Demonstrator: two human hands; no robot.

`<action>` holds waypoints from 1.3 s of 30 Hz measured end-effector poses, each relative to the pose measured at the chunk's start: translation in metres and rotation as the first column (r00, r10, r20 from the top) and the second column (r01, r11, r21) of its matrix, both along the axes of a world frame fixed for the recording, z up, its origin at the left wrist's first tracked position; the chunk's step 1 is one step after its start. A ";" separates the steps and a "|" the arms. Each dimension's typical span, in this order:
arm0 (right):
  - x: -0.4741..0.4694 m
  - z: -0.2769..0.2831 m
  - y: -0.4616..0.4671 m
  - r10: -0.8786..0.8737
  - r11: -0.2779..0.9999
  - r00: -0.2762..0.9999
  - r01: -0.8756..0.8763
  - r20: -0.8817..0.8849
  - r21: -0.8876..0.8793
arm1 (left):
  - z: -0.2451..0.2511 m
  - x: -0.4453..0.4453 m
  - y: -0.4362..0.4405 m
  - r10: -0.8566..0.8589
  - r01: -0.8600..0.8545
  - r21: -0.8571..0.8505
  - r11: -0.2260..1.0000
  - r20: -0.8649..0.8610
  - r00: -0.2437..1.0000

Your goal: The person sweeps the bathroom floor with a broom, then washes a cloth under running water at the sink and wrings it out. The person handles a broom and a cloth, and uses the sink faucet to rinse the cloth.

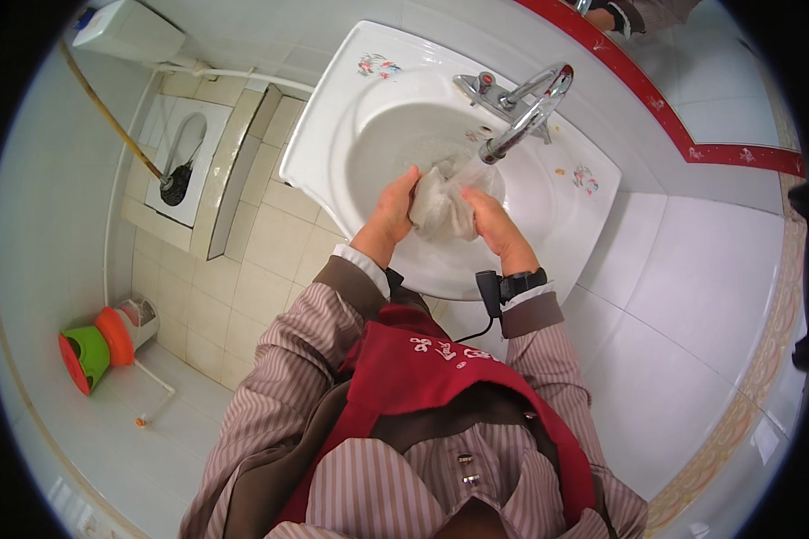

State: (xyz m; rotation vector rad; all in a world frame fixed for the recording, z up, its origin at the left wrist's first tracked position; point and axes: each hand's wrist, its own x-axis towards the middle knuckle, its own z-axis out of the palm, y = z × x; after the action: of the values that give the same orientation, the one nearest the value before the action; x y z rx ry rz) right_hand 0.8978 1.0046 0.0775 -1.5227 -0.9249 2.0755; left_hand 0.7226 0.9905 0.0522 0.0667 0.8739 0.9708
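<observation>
A wet, pale cloth is bunched between my two hands over the basin of a white ceramic washbasin. My left hand grips its left side, and my right hand holds its right side with the thumb on top. Water runs from the curved chrome faucet onto the cloth. The fingers beneath the cloth are hidden. Behind the spout, a tap handle with a red mark rises from the chrome base.
A red-framed mirror hangs behind the basin. At the left, a long-handled brush rests in a squat toilet below a white cistern. Green and orange plastic containers stand lower left. A black cable hangs near my right wrist.
</observation>
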 end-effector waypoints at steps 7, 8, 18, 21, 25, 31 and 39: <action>0.006 0.012 0.001 -0.021 0.981 0.968 -0.029 0.252 0.193 | 0.002 0.004 -0.012 -0.153 0.163 0.045 0.986 -0.162 0.975; 0.012 0.007 0.004 -0.188 0.970 0.969 0.157 0.162 0.187 | 0.004 0.003 -0.013 -0.273 0.306 0.074 0.949 -0.290 0.917; 0.031 -0.019 -0.005 -0.609 0.754 0.700 0.657 -0.374 0.000 | 0.002 -0.010 -0.014 -0.183 0.215 0.120 0.969 -0.234 0.955; -0.004 -0.020 -0.014 -0.632 0.772 0.766 0.635 -0.119 -0.013 | -0.013 0.005 -0.013 0.058 -0.051 0.039 0.998 -0.183 0.981; -0.042 -0.031 -0.028 -0.338 0.815 0.870 0.080 0.358 0.573 | -0.037 0.038 -0.021 0.169 -0.199 -0.131 0.971 -0.207 0.964; -0.055 -0.020 -0.029 -0.372 0.814 0.756 -0.014 0.539 0.581 | -0.053 0.050 -0.021 0.098 -0.088 0.047 0.995 -0.273 0.957; -0.052 -0.008 -0.017 -0.465 0.747 0.732 0.023 0.498 0.664 | -0.035 0.054 -0.020 0.058 -0.077 -0.085 0.993 -0.204 0.977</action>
State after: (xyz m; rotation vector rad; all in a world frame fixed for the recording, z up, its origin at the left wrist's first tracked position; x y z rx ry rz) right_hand 0.8463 0.9875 0.0699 -1.8350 -1.3581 0.8479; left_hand 0.7770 0.9709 0.0174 0.0568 1.1130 0.9971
